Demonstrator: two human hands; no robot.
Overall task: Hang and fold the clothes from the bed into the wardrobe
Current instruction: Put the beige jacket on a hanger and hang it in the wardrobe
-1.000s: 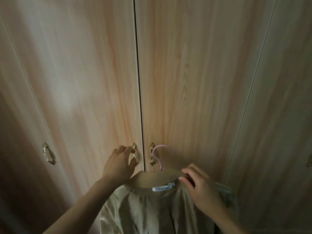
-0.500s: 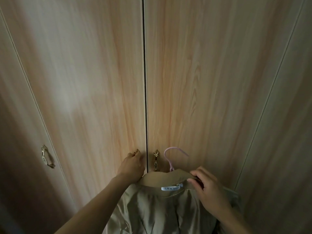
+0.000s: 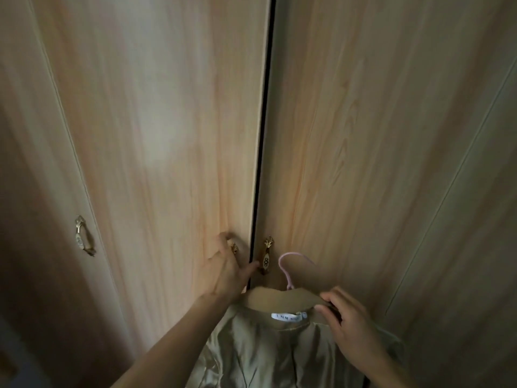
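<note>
Left hand (image 3: pixel 223 271) curls round the left door handle (image 3: pixel 233 248) of the wardrobe door (image 3: pixel 167 135), door cracked ajar; right hand (image 3: pixel 345 317) pinches the collar of an olive shirt (image 3: pixel 268 348) on a pink hanger (image 3: pixel 288 271), held before the doors. Shirt looks light, soft, slippery; safest hold is the stiff hanger hook
</note>
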